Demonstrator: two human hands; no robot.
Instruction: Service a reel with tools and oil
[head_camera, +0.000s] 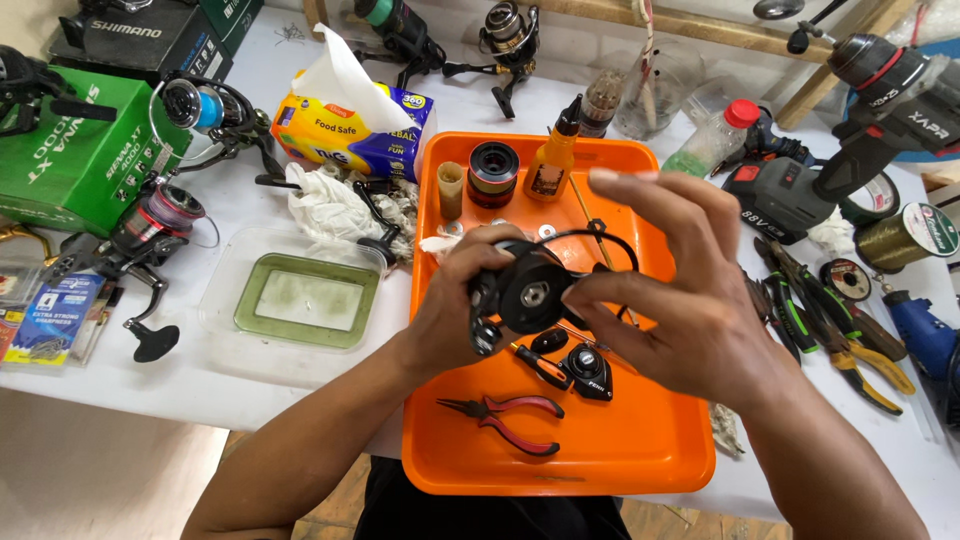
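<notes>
fig. — fishing reel body held over the orange tray, mid-strip.

left to right: a clear tub (290, 300) with green liquid sits on the table; my left hand (450, 310) is closed around the black reel body (530, 292), held above the orange tray (640, 440); my right hand (680, 290), fingers spread wide, pinches its rim and wire bail. judged step — working the rotor face; next calls for a steady grip, perhaps the small screwdriver (540, 365) below.

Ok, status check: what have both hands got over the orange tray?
Left hand grips black fishing reel body over orange tray. Right hand fingers on its front. Red-handled pliers, small screwdriver lie below, apart.
</notes>
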